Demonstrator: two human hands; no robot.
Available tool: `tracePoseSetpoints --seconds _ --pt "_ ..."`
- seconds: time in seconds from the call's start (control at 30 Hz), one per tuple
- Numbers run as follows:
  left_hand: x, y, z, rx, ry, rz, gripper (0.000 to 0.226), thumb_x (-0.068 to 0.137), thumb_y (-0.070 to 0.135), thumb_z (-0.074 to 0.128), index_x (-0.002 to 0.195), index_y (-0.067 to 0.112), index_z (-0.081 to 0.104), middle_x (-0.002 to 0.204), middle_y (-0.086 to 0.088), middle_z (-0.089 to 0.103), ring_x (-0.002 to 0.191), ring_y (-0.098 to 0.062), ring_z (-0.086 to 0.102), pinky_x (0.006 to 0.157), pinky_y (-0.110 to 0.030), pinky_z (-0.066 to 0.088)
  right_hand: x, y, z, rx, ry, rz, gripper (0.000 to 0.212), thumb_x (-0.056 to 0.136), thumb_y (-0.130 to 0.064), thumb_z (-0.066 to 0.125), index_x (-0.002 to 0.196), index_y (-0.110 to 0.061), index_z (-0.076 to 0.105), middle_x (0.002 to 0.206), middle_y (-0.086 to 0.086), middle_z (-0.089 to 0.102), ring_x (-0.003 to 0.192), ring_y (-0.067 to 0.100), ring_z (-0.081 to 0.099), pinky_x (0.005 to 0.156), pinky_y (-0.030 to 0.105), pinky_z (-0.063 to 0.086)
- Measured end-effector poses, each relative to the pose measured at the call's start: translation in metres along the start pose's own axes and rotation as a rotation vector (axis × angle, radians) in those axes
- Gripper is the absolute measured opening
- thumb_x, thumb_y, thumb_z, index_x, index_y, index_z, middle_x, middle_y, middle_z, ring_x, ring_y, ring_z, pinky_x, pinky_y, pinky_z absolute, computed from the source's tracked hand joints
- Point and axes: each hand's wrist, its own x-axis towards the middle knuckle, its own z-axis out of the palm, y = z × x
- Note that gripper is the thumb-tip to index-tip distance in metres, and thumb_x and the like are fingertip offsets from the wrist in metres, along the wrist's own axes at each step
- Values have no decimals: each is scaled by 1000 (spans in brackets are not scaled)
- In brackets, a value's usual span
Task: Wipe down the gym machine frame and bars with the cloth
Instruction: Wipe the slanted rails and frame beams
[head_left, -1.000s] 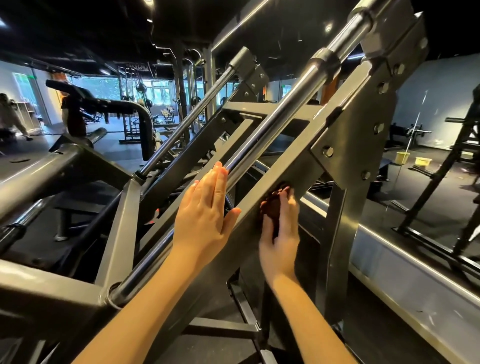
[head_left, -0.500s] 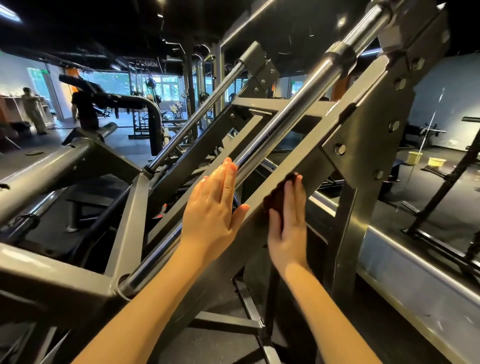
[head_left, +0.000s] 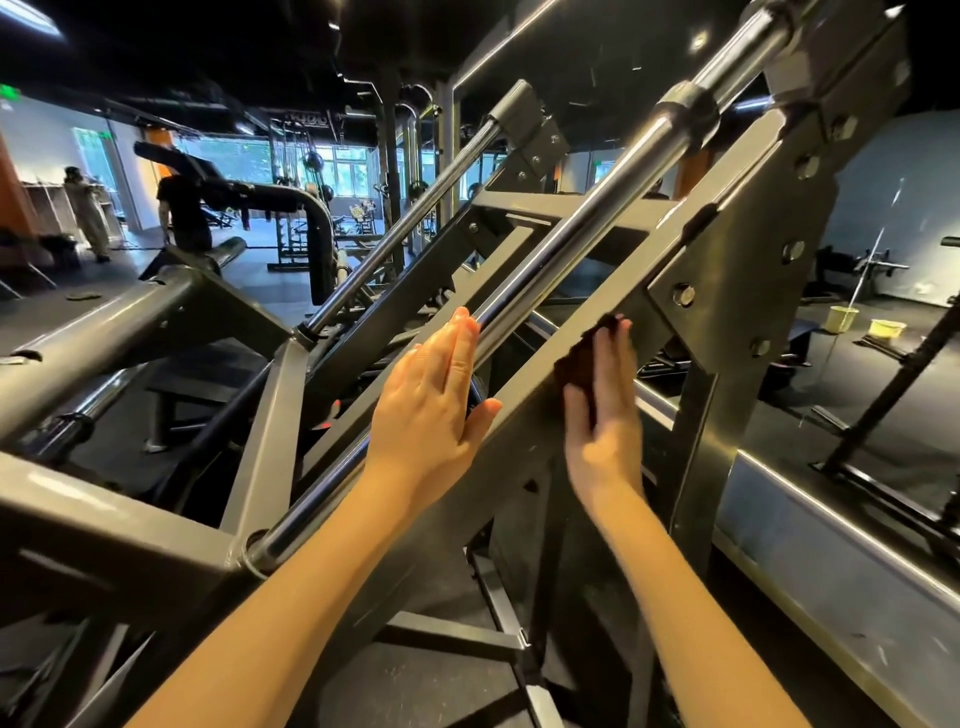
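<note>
A grey steel machine frame (head_left: 727, 244) slopes up from lower left to upper right, with a chrome guide bar (head_left: 582, 228) running along it. My left hand (head_left: 436, 400) lies flat with straight fingers on the chrome bar, thumb against the sloped beam. My right hand (head_left: 605, 410) presses a dark brown cloth (head_left: 576, 364) with straight fingers against the side of the sloped beam, just below the bolted plate (head_left: 748, 291). Most of the cloth is hidden under the hand.
A second chrome bar (head_left: 395, 234) runs parallel further left. A thick grey tube (head_left: 119, 322) crosses at the left. Two people (head_left: 182, 208) stand far back left. Yellow buckets (head_left: 841, 318) sit on the floor at the right, next to a mirrored wall (head_left: 831, 519).
My right hand has slid the cloth up the sloped beam toward the bolted plate. My left hand has moved a little up the chrome bar.
</note>
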Motion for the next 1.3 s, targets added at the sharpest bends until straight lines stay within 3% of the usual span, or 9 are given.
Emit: tracePoseSetpoints --seconds 0.13,0.2,0.37,0.47,0.57,0.8,1.0,1.07,1.3 --pt "0 -1 -5 -62 -39 0 73 100 58 14 152 7 5 156 -15 31 138 -32 40 108 -51 40 2 -14 16 80 220 150 60 100 -23 43 150 -33 12 162 -4 6 146 7 7 113 19 10" --pt "1 -2 -9 -110 -55 -2 74 99 61 11 151 9 5 159 -11 23 143 -28 31 113 -52 31 -41 -19 42 37 110 51 64 97 -30 39 154 -29 9 163 -6 0 147 3 1 114 15 11" --pt "-27 -2 -11 -96 -32 -6 66 102 56 16 154 16 10 161 -7 17 147 -23 21 118 -49 21 -68 2 41 -119 -130 -179 72 96 -29 40 151 -43 -3 161 -19 -9 149 13 6 113 42 23" --pt "-54 -10 -10 30 -39 0 65 103 51 17 153 9 16 160 -10 17 147 -25 19 117 -43 15 -31 1 19 -56 -23 -52 76 95 -24 41 145 -56 -7 157 -27 -12 149 16 8 114 37 18" --pt "-66 -20 -6 60 -45 4 65 103 50 19 154 8 14 160 -11 17 146 -27 20 118 -42 14 -39 -10 35 95 137 105 69 100 -23 39 148 -51 -2 161 -17 -5 149 12 6 115 23 13" --pt "-68 -21 -4 -3 -23 20 66 103 50 19 156 17 -4 161 -7 11 148 -27 17 117 -47 18 -99 2 51 -117 -201 -103 86 93 -22 48 150 -42 -12 160 -18 -16 149 11 -5 116 45 16" --pt "-69 -19 -6 14 -50 0 65 103 51 17 155 14 5 161 -8 10 148 -26 14 118 -43 13 -45 6 33 84 196 66 62 99 -21 38 153 -26 10 163 0 5 148 18 16 118 26 24" --pt "-68 -19 -7 16 -50 -1 65 103 50 18 154 13 7 161 -8 10 148 -26 14 118 -43 13 -67 -3 51 134 233 193 63 98 -16 40 153 -24 11 162 3 10 148 17 16 119 37 25" --pt "-69 -19 -7 -15 -49 5 64 103 51 19 154 14 7 161 -7 8 149 -24 11 120 -41 10 -116 1 67 -135 -184 -177 72 94 -28 39 153 -35 -3 161 -13 -11 149 19 3 113 50 21"
